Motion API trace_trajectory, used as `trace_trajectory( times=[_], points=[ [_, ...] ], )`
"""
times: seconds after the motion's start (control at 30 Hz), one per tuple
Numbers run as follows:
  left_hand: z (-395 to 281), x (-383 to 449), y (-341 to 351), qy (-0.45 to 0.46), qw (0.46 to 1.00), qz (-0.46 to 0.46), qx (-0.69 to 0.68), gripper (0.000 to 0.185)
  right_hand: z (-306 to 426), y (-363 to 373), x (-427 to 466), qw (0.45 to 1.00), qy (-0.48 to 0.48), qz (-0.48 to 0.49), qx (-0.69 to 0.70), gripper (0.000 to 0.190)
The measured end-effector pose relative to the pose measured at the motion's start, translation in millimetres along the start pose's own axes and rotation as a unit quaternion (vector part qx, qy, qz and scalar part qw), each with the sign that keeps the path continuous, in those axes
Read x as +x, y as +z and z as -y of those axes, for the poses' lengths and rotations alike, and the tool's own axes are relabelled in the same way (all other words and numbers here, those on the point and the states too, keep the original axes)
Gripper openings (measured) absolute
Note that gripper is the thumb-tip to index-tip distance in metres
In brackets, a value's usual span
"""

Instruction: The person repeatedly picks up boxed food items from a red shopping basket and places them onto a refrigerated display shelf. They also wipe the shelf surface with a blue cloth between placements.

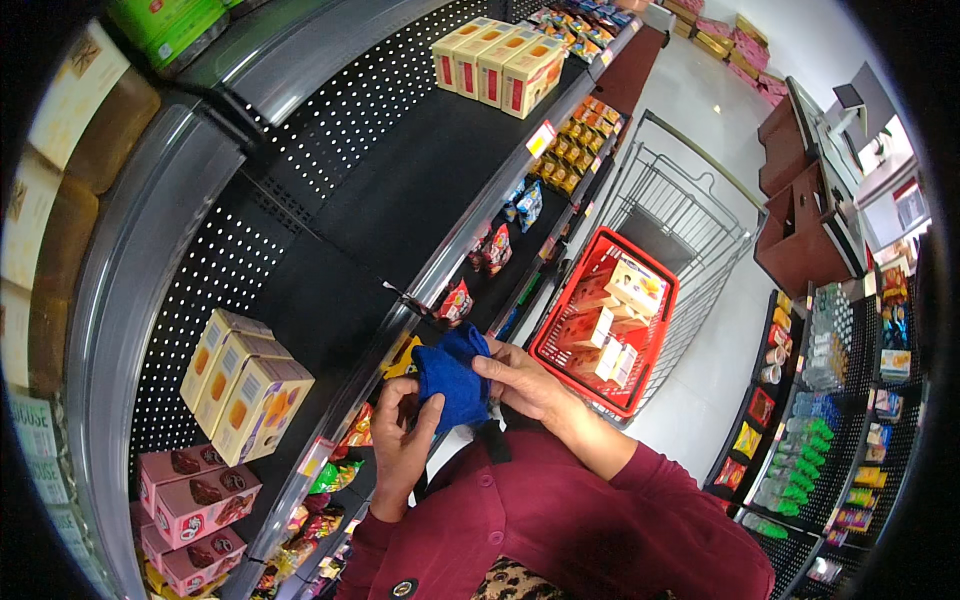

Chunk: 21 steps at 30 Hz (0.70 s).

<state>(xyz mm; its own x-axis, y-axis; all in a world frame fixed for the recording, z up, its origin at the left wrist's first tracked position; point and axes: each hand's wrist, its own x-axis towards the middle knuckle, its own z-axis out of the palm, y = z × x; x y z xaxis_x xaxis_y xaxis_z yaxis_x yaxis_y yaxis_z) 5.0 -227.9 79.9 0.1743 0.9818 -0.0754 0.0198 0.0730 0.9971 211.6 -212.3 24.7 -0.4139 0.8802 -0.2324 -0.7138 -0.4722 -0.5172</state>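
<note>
A folded dark blue cloth (454,386) is pinched between both hands in front of my body. My left hand (405,431) grips its near left side between thumb and fingers. With thumb on top, my right hand (521,375) holds the upper right part of the cloth. Just beyond the hands runs the front edge of a black shelf (390,202). Cream cartons (262,409) stand on that shelf at the left, and a row of similar cartons (491,64) stands at its far end. Part of the left fingers is hidden behind the cloth.
A metal shopping cart (697,202) stands at the right, bearing a red basket (536,345) with cream cartons inside. Pink boxes (202,502) are stacked at the lower left. Snack packets (581,146) lie on a lower shelf. A brown counter (806,217) and bottle shelves (832,450) stand farther right.
</note>
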Motion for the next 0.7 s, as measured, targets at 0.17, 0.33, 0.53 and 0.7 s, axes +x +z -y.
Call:
trace_trajectory(
  times=[0.17, 0.33, 0.53, 0.7],
  points=[
    [-1.1, 6.0, 8.6, 0.016, 0.998, 0.031, 0.057, 0.02, 5.7, 14.6, -8.2, 0.979, -0.098, -0.052, -0.169, 0.06],
    [-13.5, 13.5, 12.1, -0.096, 0.995, 0.013, -0.028, 0.022, 9.8, 15.4, -6.1, 0.985, -0.111, -0.059, -0.12, 0.042],
    [-12.4, 23.8, 21.7, -0.045, 0.999, 0.028, 0.01, 0.013, 1.7, 5.6, 1.1, 0.984, -0.119, -0.053, -0.118, 0.04],
    [-13.9, 33.5, 20.7, -0.14, 0.988, -0.021, -0.058, 0.017, 4.1, 10.4, 2.1, 0.99, -0.097, -0.057, -0.083, 0.035]
  ],
)
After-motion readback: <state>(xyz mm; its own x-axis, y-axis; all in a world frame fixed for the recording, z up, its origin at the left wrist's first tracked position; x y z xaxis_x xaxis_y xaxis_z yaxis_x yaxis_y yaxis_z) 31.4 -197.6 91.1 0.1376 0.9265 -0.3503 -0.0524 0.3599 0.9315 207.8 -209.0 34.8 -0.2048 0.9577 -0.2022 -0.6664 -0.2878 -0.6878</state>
